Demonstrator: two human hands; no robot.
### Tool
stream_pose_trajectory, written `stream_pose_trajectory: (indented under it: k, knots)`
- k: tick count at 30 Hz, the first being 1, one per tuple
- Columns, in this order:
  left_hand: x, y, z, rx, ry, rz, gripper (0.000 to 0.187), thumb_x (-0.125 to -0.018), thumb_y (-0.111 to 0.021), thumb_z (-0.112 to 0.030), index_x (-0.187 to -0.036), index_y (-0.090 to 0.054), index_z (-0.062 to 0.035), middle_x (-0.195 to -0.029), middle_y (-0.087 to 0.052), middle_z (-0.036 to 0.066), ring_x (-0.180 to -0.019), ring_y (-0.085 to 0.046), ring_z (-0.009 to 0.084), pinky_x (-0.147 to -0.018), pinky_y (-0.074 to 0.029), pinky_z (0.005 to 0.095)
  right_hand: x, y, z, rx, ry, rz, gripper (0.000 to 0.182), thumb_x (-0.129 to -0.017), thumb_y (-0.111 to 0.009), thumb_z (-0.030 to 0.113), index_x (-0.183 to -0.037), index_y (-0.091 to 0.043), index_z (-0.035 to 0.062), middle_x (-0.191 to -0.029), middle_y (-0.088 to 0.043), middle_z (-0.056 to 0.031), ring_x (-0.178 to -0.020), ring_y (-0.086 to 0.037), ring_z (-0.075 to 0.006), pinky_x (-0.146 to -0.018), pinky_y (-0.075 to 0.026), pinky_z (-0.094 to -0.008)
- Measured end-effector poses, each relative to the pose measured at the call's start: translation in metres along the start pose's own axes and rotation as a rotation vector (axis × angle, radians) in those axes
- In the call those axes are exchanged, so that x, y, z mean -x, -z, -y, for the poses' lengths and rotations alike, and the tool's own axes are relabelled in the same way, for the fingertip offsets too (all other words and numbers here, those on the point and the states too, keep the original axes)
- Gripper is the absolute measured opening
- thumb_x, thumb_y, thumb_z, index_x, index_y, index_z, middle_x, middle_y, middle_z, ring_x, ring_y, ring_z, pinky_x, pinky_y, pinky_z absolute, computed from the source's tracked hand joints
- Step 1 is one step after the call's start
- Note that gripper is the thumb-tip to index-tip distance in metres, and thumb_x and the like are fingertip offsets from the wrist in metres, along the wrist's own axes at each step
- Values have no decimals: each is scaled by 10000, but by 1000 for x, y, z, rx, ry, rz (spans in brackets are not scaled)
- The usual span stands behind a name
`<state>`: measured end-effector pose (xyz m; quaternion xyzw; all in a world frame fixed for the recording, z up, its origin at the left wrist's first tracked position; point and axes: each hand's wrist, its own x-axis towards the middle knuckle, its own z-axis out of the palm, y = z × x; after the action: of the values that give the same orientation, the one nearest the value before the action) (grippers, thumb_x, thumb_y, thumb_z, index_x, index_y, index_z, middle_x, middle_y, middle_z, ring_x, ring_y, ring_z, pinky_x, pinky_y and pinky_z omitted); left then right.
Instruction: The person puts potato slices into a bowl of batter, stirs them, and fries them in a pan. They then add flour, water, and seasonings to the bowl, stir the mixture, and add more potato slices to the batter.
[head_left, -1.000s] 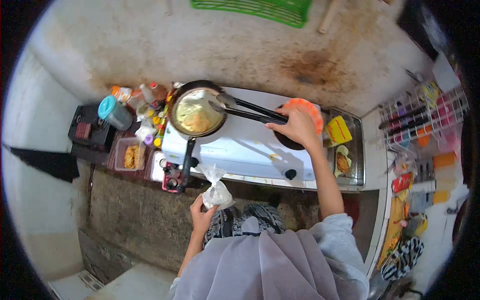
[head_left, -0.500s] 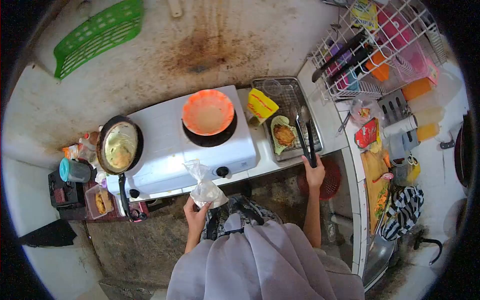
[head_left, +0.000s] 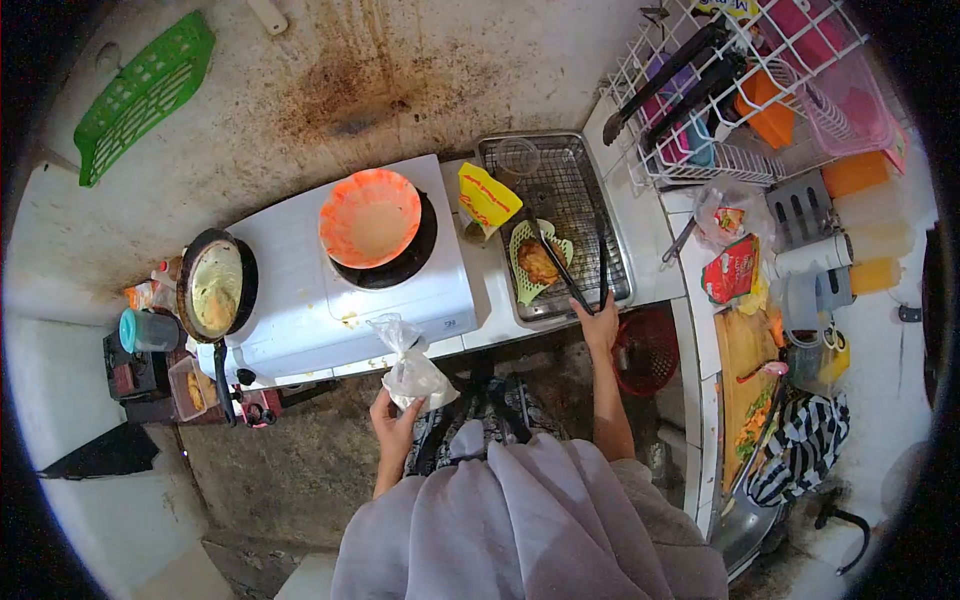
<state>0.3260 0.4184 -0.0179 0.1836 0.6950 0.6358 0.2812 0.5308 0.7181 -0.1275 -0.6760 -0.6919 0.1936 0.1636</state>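
My left hand [head_left: 393,424] is closed round the side of a knotted clear plastic bag of white powder [head_left: 418,382], held in front of the stove's edge. In my right hand [head_left: 599,328] is a pair of black tongs [head_left: 603,262], its arms spread apart. One tong arm reaches over a browned fried patty [head_left: 538,260], while the other lies to the right of it. The patty rests on a pale green slotted scoop [head_left: 526,288] on the wire-racked metal tray [head_left: 623,255].
An orange-rimmed bowl [head_left: 370,218] sits on the right burner of the white stove [head_left: 290,290]. A frying pan [head_left: 217,285] with oil and food stands at the left. Beside the tray is a yellow packet [head_left: 488,198]. A wire rack [head_left: 690,150] and cutting board [head_left: 742,345] occupy the right counter.
The tongs have spread wider, and one arm now overlaps the patty. My view has shifted to the right. The bag remains in my left hand.
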Motion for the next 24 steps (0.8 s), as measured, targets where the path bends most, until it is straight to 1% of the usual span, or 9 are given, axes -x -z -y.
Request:
stream_pose_trajectory:
  k: [4, 6, 10, 12, 16, 18, 20, 21, 24]
  knots:
    - [-7, 2, -8, 20, 14, -25, 329, -696, -614, 6, -1004, -505, 43, -938, -560, 74, -863, -518, 134, -754, -400, 258, 0, 7, 4, -17, -20, 9, 932, -571, -669, 524, -1209, -319, -60, -865, -519, -158, -802, -517, -277, -703, -418, -365]
    - [-11, 2, -13, 34, 21, -47, 327, -701, -609, 12, -1008, -502, 42, -935, -559, 72, -861, -517, 132, -755, -400, 257, 1, 18, 10, -77, -153, 217, 981, -571, -640, 567, -1243, -252, -34, -1184, -377, -248, -1067, -405, -350, -866, -361, -408]
    - [-21, 6, -17, 41, 6, -56, 329, -707, -609, 13, -1015, -497, 40, -930, -558, 69, -868, -510, 124, -760, -399, 256, 4, 17, 9, -109, -147, 287, 1020, -558, -635, 591, -1240, -236, -54, -1206, -323, -260, -1080, -380, -366, -861, -359, -419]
    - [-27, 11, -12, 66, 34, -71, 315, -713, -610, 6, -1007, -501, 37, -929, -556, 67, -858, -509, 120, -748, -403, 252, 7, 0, -4, 37, 9, 103, 1025, -566, -638, 589, -1256, -220, -44, -1095, -379, -223, -969, -415, -350, -799, -365, -430]
    - [-42, 10, -17, 161, 7, -63, 284, -730, -600, -8, -993, -502, 32, -892, -564, 52, -798, -520, 107, -708, -415, 234, 26, 15, 40, 239, 72, -83, 927, -599, -626, 562, -1224, -279, -29, -1119, -353, -214, -1038, -340, -349, -846, -311, -414]
    - [-54, 8, -25, 123, -27, -77, 272, -740, -595, -31, -988, -502, 32, -865, -574, 57, -778, -527, 105, -693, -418, 226, 41, 31, 92, -70, 422, -21, 722, -656, -654, 407, -1158, -365, -24, -1087, -388, -193, -988, -385, -324, -853, -305, -382]
    - [-73, 7, -27, 108, 42, 44, 264, -744, -592, -53, -978, -504, 33, -905, -551, 63, -823, -517, 114, -720, -406, 226, 62, 29, 145, -350, 666, 294, 602, -692, -653, 287, -1154, -382, 12, -1060, -427, -143, -964, -428, -257, -810, -371, -347]
    - [-83, 3, -27, 113, 38, 34, 264, -744, -592, -53, -978, -504, 33, -905, -551, 63, -823, -517, 114, -720, -406, 226, 74, 24, 164, -529, 585, 634, 560, -716, -636, 263, -1148, -378, 18, -1082, -415, -121, -931, -455, -210, -764, -411, -313]
    - [-116, -8, -18, 72, -158, 137, 277, -760, -573, -88, -1000, -489, 24, -952, -464, 78, -925, -470, 164, -795, -366, 258, 100, 16, 218, -745, 623, 846, 595, -689, -663, 316, -1119, -393, 5, -993, -483, -130, -803, -528, -186, -627, -451, -290]
